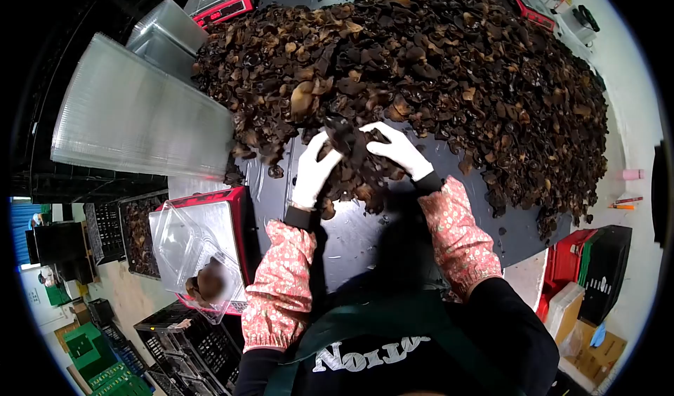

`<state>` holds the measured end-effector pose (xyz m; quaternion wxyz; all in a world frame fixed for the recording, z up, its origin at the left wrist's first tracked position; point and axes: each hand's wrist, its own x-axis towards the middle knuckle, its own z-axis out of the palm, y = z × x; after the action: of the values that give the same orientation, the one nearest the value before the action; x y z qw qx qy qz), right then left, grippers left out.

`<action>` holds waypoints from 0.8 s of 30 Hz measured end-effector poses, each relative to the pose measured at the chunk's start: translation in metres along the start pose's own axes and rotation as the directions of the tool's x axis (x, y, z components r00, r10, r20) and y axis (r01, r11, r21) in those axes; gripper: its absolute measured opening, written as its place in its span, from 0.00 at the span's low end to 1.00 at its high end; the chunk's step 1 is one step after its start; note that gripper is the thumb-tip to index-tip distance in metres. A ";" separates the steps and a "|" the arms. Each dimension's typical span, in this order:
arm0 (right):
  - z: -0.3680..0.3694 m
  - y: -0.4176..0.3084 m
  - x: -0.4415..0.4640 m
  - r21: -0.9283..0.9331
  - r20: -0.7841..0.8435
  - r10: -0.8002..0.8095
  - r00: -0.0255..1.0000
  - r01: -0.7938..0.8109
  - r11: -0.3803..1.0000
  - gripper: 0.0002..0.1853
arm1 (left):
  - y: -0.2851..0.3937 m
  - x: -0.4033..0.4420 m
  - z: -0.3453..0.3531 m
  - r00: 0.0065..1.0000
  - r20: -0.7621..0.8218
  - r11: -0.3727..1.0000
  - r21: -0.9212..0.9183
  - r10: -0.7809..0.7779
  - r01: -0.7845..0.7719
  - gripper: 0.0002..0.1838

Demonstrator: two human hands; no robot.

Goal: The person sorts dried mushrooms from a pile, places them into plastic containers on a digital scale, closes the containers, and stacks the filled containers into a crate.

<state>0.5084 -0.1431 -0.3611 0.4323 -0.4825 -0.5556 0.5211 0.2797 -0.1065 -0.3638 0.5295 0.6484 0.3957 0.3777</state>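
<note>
Loose dark pieces [347, 143] between hands, off surface's [351, 248] near edge; some blurred. Left hand [314, 175] and right hand [401, 152]: white gloves, both part-open, cupped at opposite sides; firm hold, can't tell. Handle well: light fingertips, spread thin, don't tear. Big heap [435, 66] beyond; red scale [246, 220] by near-left corner, clear tub [175, 231] on it.

The white-gloved left hand [314, 171] and right hand [404, 150], thumbs parted from fingers, flank a blurred dark clump [344, 137] at the picture's centre. A brown-black frilly heap [421, 59] spans eleven to three o'clock; stacked clear containers [140, 111] stand at ten, a red-sided scale [240, 220] at eight.
</note>
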 end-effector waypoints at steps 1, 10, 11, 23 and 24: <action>-0.003 0.000 -0.015 0.015 0.016 0.021 1.000 -0.021 1.000 0.19 | 0.005 -0.011 0.006 0.997 0.057 0.993 -0.101 -0.050 0.056 0.25; -0.052 -0.011 -0.147 -0.603 -0.169 -0.009 0.986 -0.096 0.792 0.20 | 0.042 -0.102 0.035 0.882 0.234 0.695 0.548 0.409 -0.467 0.23; -0.058 -0.005 -0.154 -0.698 -0.190 -0.037 0.981 -0.109 0.708 0.21 | 0.042 -0.111 0.032 0.881 0.194 0.663 0.594 0.432 -0.456 0.22; 0.051 -0.022 -0.085 -0.858 -0.200 -0.515 0.834 0.105 0.503 0.20 | 0.007 -0.154 -0.031 0.909 -0.326 0.876 0.476 0.260 -0.080 0.19; 0.071 -0.032 -0.079 -0.855 -0.100 -0.450 0.887 0.155 0.495 0.20 | 0.016 -0.148 -0.024 0.908 -0.256 0.811 0.569 0.333 -0.137 0.19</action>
<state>0.4485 -0.2319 -0.3332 0.3209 -0.5962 -0.7353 0.0291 0.2004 -0.2341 -0.3545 0.1968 0.7390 0.4872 0.4217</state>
